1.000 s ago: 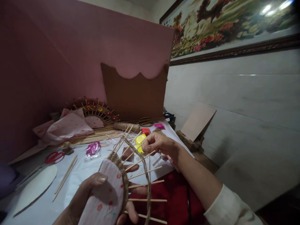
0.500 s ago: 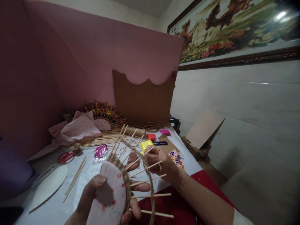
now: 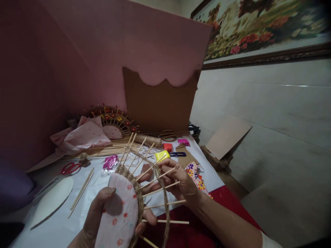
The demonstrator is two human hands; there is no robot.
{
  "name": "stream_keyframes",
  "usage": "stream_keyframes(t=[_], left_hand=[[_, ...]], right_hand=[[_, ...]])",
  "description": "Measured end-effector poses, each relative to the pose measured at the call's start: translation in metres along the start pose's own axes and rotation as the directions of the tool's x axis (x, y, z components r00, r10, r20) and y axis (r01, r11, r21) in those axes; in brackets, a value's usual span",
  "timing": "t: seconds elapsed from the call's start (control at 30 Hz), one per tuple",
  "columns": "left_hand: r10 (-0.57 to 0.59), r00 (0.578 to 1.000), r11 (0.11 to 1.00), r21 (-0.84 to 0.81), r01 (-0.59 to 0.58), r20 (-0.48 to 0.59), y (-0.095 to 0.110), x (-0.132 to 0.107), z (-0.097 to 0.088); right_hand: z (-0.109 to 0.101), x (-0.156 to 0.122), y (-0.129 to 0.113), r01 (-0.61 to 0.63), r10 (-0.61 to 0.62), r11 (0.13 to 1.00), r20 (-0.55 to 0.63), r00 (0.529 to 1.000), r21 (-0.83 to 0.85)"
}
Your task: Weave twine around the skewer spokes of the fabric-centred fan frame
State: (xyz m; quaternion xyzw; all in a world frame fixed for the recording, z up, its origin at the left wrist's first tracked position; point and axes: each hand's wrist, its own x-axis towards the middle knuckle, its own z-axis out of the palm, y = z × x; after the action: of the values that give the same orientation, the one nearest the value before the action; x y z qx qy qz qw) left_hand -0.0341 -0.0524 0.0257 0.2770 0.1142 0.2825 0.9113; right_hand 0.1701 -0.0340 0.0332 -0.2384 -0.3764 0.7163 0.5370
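My left hand (image 3: 96, 210) grips a half-round piece covered in white cloth with small red flowers (image 3: 125, 203), thumb on the cloth face and fingers behind. Woven twine (image 3: 139, 196) edges its curve, and thin wooden sticks (image 3: 177, 221) fan outward from it. Farther out, a loop of twine (image 3: 166, 210) runs across the sticks. My right hand (image 3: 184, 182) pinches at this outer twine where it meets a stick on the upper right side. Its fingertips are partly hidden behind the sticks.
A finished-looking fan (image 3: 117, 119) with flowers leans at the back beside pink cloth (image 3: 85, 134). Around lie red-handled scissors (image 3: 70, 168), loose sticks (image 3: 81, 193), a twine spool (image 3: 148, 140), a yellow packet (image 3: 162, 156), a blue cutter (image 3: 178, 154) and a white oval piece (image 3: 53, 201).
The view has tilted down slightly. The stick piece has turned a little, bringing another stick into sight at the bottom. My right hand stays at the outer twine, its fingers shifted slightly.
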Motion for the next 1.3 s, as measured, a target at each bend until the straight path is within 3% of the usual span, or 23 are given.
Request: stream_keyframes(t=[0.2, 0.37, 0.5, 0.8, 0.97, 1.3], left_hand=[[0.012, 1.0, 0.999, 0.038, -0.012, -0.006, 0.003, -0.004, -0.005], [0.145, 0.989, 0.989, -0.003, -0.145, -0.008, 0.001, -0.003, -0.005], [0.136, 0.991, 0.99, -0.027, -0.136, -0.015, 0.0, -0.003, -0.001], [0.148, 0.989, 0.989, 0.002, -0.148, 0.011, 0.001, -0.001, 0.003], [0.122, 0.992, 0.991, 0.059, -0.123, 0.016, 0.003, -0.001, 0.001], [0.122, 0.991, 0.992, -0.021, -0.121, 0.054, 0.002, 0.001, 0.004]], right_hand=[[0.0, -0.003, -0.003, -0.022, 0.023, 1.0, 0.051, 0.998, -0.011], [0.002, -0.004, -0.002, 0.012, -0.009, 0.998, 0.054, 0.998, -0.063], [0.002, -0.004, -0.002, 0.023, -0.019, 0.996, 0.051, 0.999, -0.085], [-0.002, -0.003, -0.006, -0.171, 0.178, 0.983, 0.134, 0.975, -0.062], [-0.006, -0.001, -0.003, -0.177, 0.182, 0.983, 0.126, 0.975, -0.046], [-0.01, -0.001, -0.003, -0.176, 0.182, 0.982, 0.104, 0.978, -0.061]])
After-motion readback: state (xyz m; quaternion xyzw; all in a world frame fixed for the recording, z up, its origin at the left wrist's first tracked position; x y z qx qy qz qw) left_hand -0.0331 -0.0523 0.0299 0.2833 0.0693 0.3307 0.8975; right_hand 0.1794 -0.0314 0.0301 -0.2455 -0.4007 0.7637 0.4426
